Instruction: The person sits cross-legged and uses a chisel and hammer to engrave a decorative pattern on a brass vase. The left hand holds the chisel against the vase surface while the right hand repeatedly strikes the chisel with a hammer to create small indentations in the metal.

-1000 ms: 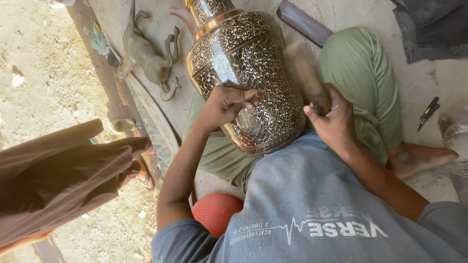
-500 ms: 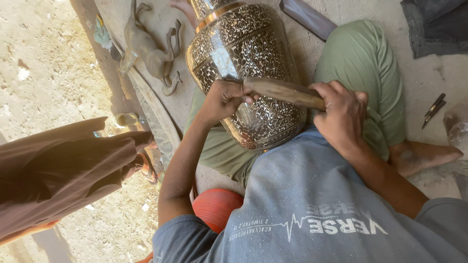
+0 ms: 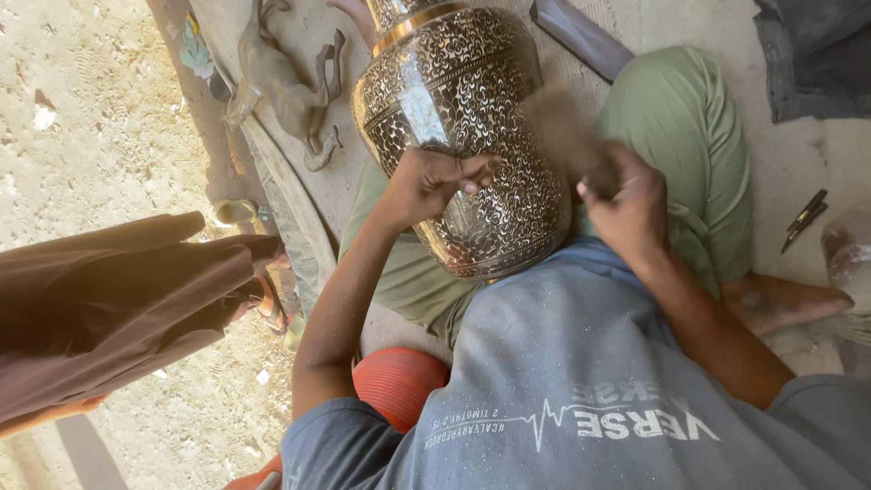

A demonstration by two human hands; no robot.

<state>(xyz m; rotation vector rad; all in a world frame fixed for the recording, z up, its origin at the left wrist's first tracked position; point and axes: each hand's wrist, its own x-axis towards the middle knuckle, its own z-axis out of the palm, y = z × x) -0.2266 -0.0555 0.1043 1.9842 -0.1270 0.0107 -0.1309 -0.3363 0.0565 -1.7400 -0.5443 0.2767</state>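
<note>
The person is sitting on the ground with a large engraved metal vase point(image 3: 463, 136) lying tilted across the lap, its base towards the body and its neck pointing to the top edge of the view. The left hand point(image 3: 434, 181) is resting on the vase's belly, its fingers curled tight together and pinching what seems to be a small tool against the metal; the tool itself is too hidden to name. The right hand point(image 3: 626, 209) is clenched around a wooden mallet point(image 3: 564, 132), which is blurring with motion just beside the vase's right flank.

Dense scrollwork is already covering nearly all of the visible surface, from shoulder to base, so the patterning is looking far along, as a judgement; a smoother, shinier strip near the left hand may be what is left, though the glare is making that hard to tell.

A small metal animal figure point(image 3: 290, 91) is lying near the top left of the mat, dark cloth point(image 3: 118, 299) is hanging at the left edge, and a thin dark tool point(image 3: 804, 218) is lying on the floor at the right.
</note>
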